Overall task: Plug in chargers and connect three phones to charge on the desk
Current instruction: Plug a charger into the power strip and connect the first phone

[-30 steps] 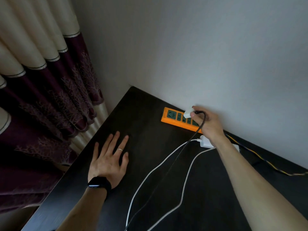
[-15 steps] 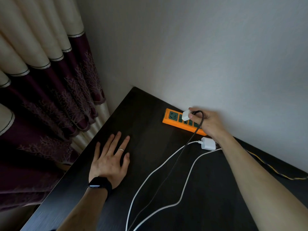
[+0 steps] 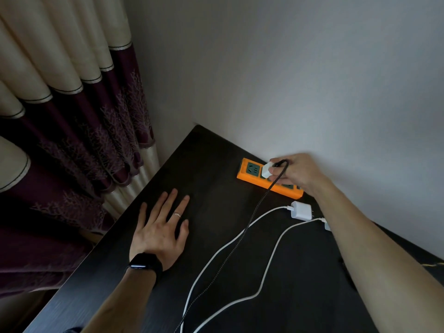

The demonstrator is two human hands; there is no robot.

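White charger (image 3: 266,171) pinched by right hand (image 3: 300,173) over orange power strip (image 3: 284,189); left hand (image 3: 158,234) lies flat on desk (image 3: 216,200).

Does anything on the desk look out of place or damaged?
Nothing looks damaged. One white charger lies unplugged beside the orange power strip; the right hand holds a second charger at it.

I get a single wide-angle view from the person's head. It looks forward and down, close above the desk (image 3: 216,169), toward its far left corner against the wall (image 3: 312,80). A curtain (image 3: 72,121) fills the frame's left side.
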